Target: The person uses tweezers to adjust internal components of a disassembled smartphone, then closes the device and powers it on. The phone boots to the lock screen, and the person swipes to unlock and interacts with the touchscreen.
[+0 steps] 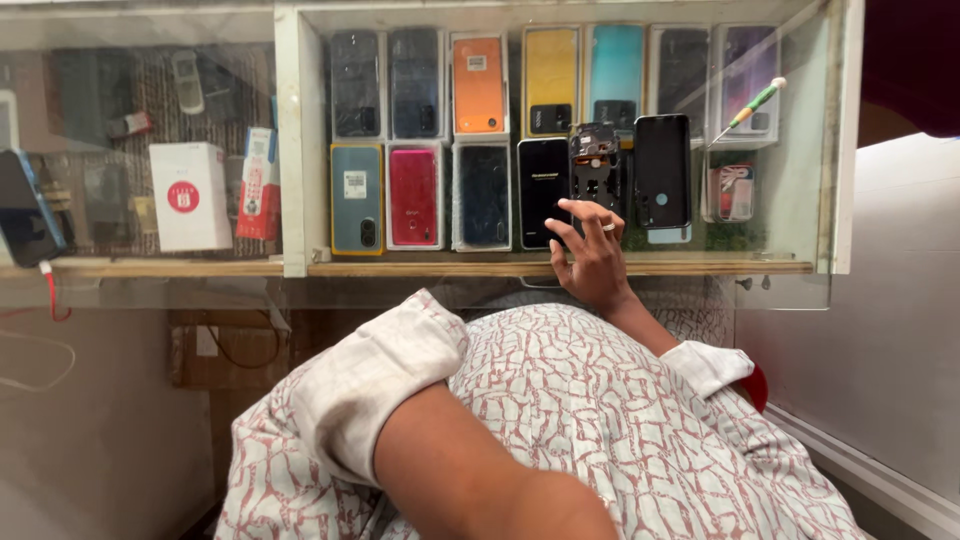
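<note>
At the far left, on the glass worktop [120,285], a dark phone in a blue case [22,208] lies tilted at the edge, and under the glass a white box with a red disc [189,195] stands beside a red and white packet [258,182]. Right of a white divider [291,140], two rows of phones lie under the glass: dark ones, an orange one [478,84], a yellow one [550,80] and a teal one [616,76] above, a grey-blue one [356,198] and a pink one [413,196] below. The left arm, its sleeve [375,385] rolled above the elbow, crosses the lower middle of the view; its hand is out of sight, so its grip cannot be told. The right hand [590,255], a ring on one finger, rests on the glass with its fingers [583,212] spread and loosely curled, their tips touching the lower edge of an opened black phone back [595,160] that shows its inner parts. This lies between a black phone [543,190] and another dark phone [662,170]. A green-handled screwdriver [750,108] lies tilted at the upper right.
</note>
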